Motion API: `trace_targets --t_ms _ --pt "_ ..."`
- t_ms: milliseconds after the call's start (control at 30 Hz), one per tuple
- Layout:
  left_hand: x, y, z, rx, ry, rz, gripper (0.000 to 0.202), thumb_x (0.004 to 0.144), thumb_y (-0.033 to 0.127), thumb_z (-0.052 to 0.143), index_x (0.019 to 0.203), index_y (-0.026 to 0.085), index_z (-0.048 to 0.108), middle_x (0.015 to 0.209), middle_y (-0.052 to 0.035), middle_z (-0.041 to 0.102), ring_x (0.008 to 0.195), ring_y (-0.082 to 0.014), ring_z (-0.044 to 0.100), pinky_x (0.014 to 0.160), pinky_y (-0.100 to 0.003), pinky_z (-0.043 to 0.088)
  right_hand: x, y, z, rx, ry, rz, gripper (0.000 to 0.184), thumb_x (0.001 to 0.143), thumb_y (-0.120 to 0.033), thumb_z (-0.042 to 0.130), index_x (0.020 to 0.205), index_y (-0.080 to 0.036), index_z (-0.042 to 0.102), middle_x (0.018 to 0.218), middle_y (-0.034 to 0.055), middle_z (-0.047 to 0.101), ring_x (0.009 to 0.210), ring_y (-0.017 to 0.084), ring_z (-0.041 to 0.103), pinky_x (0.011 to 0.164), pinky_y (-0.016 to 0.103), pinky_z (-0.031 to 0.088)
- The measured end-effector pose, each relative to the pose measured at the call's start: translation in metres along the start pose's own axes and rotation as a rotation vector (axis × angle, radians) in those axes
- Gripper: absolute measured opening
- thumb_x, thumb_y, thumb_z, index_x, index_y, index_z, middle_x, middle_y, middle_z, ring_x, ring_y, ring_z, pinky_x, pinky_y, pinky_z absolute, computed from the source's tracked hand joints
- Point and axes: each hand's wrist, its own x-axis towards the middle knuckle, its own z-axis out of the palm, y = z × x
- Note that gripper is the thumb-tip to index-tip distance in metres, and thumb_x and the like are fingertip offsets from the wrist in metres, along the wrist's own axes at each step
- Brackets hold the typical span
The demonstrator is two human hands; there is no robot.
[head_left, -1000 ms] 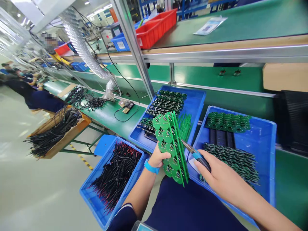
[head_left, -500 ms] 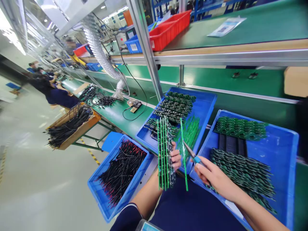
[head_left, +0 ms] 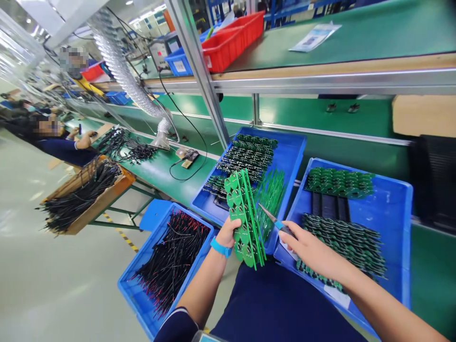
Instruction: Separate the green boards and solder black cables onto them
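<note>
My left hand (head_left: pixel 228 232) is closed around a stack of green circuit board panels (head_left: pixel 242 213), its thumb across the face of the front panel. The panels stand on edge, with rounded boards facing left and thin green edge strips along the right. My right hand (head_left: pixel 302 242) grips needle-nose pliers (head_left: pixel 270 215) with a blue handle; their pointed tip is just right of the stack, and I see nothing in the jaws. Behind the pliers, a heap of thin green strips (head_left: pixel 274 192) lies in a blue tray (head_left: pixel 294 142) beside rows of boards (head_left: pixel 249 154).
On the right, another blue tray (head_left: pixel 394 209) holds stacked boards (head_left: pixel 342 242). A blue bin (head_left: pixel 137 256) of black wires with red ends (head_left: pixel 174 261) stands at left. Beyond are a cardboard box of cables (head_left: pixel 89 194), a metal post (head_left: pixel 199 71) and a seated co-worker (head_left: pixel 67 147).
The green strip that was at the pliers' tip is gone from there. My left hand has turned the panels, so their flat faces show. The view has swung slightly right.
</note>
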Motion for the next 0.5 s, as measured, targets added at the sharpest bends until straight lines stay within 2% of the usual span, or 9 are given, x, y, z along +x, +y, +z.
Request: trace_targets --t_ms 167,333,500 --pt "0.001 -0.001 0.007 0.047 -0.020 -0.003 0.061 0.049 0.028 0.078 0.104 0.016 0.055 0.093 -0.0066 0.066 0.083 -0.0243 0.063 0.073 -0.034 0.049 0.000 -0.005 0.004 0.034 0.011 -0.008 0.048 0.084 -0.056 0.032 0.117 -0.023 0.044 0.090 0.0034 0.061 0.082 0.019 0.058 0.076 0.033 0.046" --pt "0.000 -0.002 0.008 0.064 -0.031 -0.008 0.063 0.049 0.027 0.079 0.107 0.016 0.054 0.093 -0.0065 0.066 0.083 -0.0244 0.063 0.073 -0.035 0.049 -0.008 -0.010 0.003 0.095 -0.031 -0.008 0.041 0.085 -0.055 0.033 0.108 -0.024 0.049 0.093 0.0015 0.060 0.076 0.015 0.055 0.070 0.029 0.045" --pt "-0.001 0.000 0.008 0.053 -0.041 -0.024 0.064 0.049 0.025 0.079 0.107 0.017 0.054 0.093 -0.0060 0.066 0.082 -0.0232 0.063 0.073 -0.033 0.049 -0.011 -0.012 0.001 0.044 -0.021 -0.039 0.040 0.085 -0.054 0.033 0.106 -0.024 0.049 0.087 0.0017 0.058 0.079 0.017 0.055 0.075 0.032 0.044"
